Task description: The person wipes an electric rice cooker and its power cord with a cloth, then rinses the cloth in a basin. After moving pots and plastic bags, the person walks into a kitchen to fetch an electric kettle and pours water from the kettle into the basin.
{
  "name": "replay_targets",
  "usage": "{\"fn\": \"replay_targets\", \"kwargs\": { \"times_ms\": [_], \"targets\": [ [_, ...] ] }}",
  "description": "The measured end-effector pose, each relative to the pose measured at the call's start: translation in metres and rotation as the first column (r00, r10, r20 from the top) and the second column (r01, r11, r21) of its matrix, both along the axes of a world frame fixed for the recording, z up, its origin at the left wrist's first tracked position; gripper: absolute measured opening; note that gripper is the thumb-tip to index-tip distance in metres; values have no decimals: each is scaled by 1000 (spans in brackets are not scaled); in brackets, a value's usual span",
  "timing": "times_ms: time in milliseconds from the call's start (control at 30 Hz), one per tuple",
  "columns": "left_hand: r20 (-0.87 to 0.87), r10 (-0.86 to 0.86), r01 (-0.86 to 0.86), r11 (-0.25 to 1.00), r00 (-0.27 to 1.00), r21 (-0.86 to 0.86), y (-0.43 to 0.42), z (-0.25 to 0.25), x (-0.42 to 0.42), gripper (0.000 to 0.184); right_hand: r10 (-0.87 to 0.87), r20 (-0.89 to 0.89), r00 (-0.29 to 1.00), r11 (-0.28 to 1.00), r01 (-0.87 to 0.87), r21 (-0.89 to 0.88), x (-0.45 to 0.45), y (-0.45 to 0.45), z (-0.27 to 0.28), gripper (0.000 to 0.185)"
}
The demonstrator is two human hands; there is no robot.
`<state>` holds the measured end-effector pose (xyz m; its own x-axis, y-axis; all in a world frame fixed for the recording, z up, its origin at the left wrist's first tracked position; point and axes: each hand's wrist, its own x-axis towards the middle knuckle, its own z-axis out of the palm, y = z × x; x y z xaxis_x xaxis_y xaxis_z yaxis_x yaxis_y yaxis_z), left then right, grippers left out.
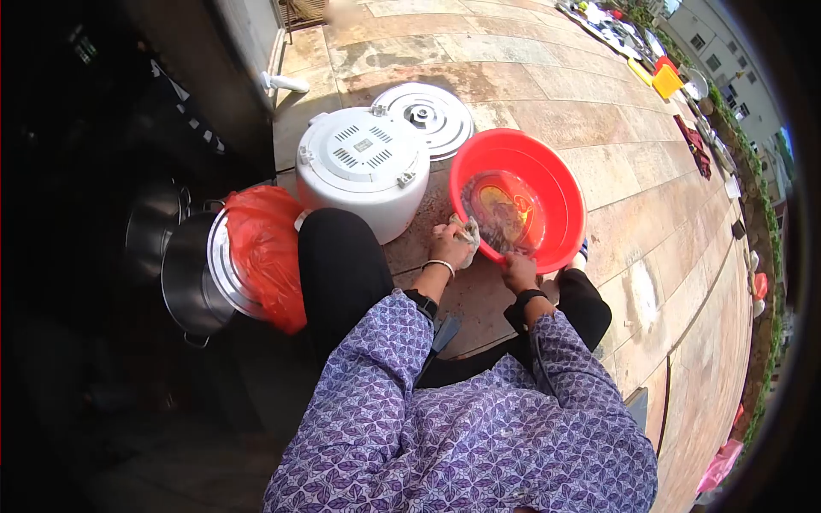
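A red plastic basin (pixel 560 184) stands before me on the tiled ground, with some water and a printed pattern on its bottom. My left hand (pixel 451 248) is closed on a crumpled pale cloth (pixel 468 231) beside the basin's near left rim. At the near rim my right hand (pixel 520 274) grips the basin, fingers over the edge. Left of the basin a white rice cooker (pixel 363 201) rests upside down, its vented base facing up. Behind it lies a round metal lid (pixel 445 128), flat on the tiles.
Large metal pots (pixel 184 282) stand in shadow at the left, near a red plastic bag (pixel 265 248) over a metal lid or tray. A white pipe (pixel 285 83) juts from the wall. Yellow containers (pixel 667 82) and a dark red cloth (pixel 693 145) lie far right.
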<state>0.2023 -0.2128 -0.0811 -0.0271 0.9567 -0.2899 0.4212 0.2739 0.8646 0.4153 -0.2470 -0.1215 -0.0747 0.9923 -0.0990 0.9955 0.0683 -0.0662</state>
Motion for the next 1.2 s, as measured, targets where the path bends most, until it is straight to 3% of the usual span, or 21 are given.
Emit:
{"fn": "replay_targets", "kwargs": {
  "times_ms": [67,167,233,300,333,367,400,500,533,600,667,700,767,800,867,900,933,1033,1067,1133,1200],
  "targets": [
    [-327,117,-45,974,938,221,-15,-7,9,17,-91,87,992,990,81,112,31,7,-14,19],
    [-422,6,89,974,907,206,-24,39,-4,13,-290,192,938,957,288,38,53,21,-2,20],
    [-351,12,68,975,936,213,-19,32,-5,14,-337,186,923,941,335,44,63,30,-2,23],
    [-194,53,-15,981,980,194,-12,27,-1,20,-60,-217,974,992,33,-124,69,50,-17,29],
    [-188,62,-25,981,980,193,-7,21,2,20,-51,-211,976,992,25,-124,49,44,2,29],
    [30,73,-75,995,997,71,-2,12,5,20,-325,-547,772,929,154,-336,7,28,44,38],
    [243,108,-97,994,964,-58,1,7,5,25,-578,-712,399,809,168,-563,-23,17,69,48],
    [419,46,-35,999,907,-34,-2,6,11,31,-587,-808,41,795,-159,-586,-49,-3,75,53],
    [517,5,-5,1000,856,-1,-2,4,13,32,-586,-809,47,795,-159,-585,-52,-3,70,53],
    [547,-38,24,999,836,32,-3,8,12,32,-612,-733,-297,785,-123,-607,-56,-5,63,47],
    [466,-110,86,994,878,72,-12,30,7,31,-507,-807,-302,859,-102,-501,-55,-16,85,37],
    [472,-117,91,993,874,78,-13,34,8,31,-445,-855,-266,891,-32,-454,-52,-17,95,33],
    [295,-181,159,983,938,97,-16,43,8,37,-357,-915,-188,906,168,-388,-42,-16,103,23],
    [305,-181,157,982,935,104,-13,35,13,37,-326,-922,-211,916,170,-363,-33,-13,107,19],
    [221,-276,206,933,935,294,-8,9,28,45,-282,-924,-258,905,248,-346,-31,-17,136,16],
    [345,-296,254,954,891,162,-18,39,18,50,-266,-916,-300,890,289,-353,-27,-17,142,17],
    [353,-297,253,953,887,165,-19,43,17,50,-226,-933,-280,920,254,-300,-21,-17,149,24],
    [670,-264,181,964,694,192,-11,47,28,40,-216,-960,-180,921,288,-261,-13,-20,175,28],
    [675,-270,184,963,687,199,-9,46,32,40,-210,-962,-173,921,295,-254,-13,-23,183,28],
    [830,-243,147,970,503,195,-17,76,17,30,-121,-981,-150,962,226,-153,-16,-26,202,19],
    [861,-211,234,966,463,111,-25,108,-3,24,-17,-945,-325,989,134,-64,-27,-27,226,26]
  ]
}}
